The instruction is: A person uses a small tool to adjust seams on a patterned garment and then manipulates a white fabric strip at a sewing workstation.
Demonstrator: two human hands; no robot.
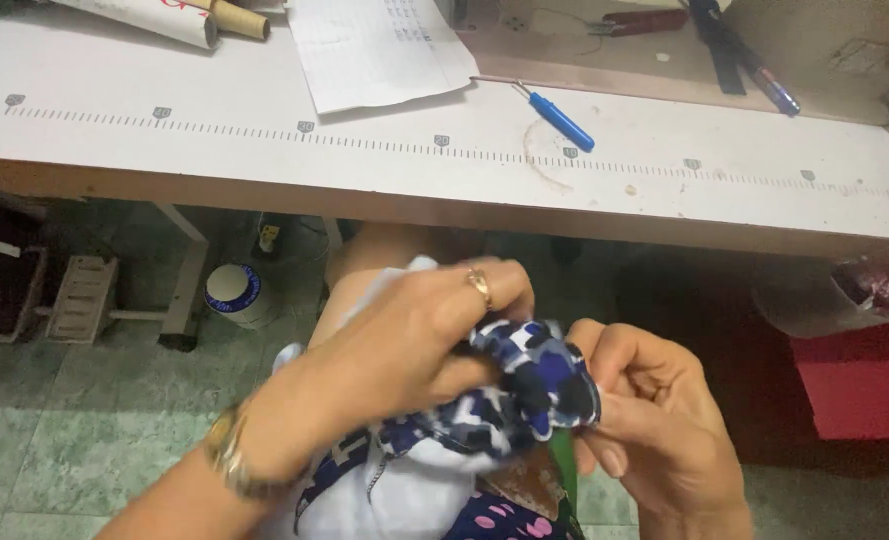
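While both hands bunch blue camouflage fabric [529, 385] over lap, below counter [464, 190] edge, risk as I judge it: folded edge slips from pinch, since cloth is gathered thick and layers may shift. Left hand [404, 345] closed over top of bundle, fingers curled tight. Right hand [644, 410] pinches fabric edge between thumb and forefinger, grip closed. Bundle's long axis runs roughly 8 to 2 o'clock, free end pointing toward 2. White cloth [414, 490] hangs below at 6.
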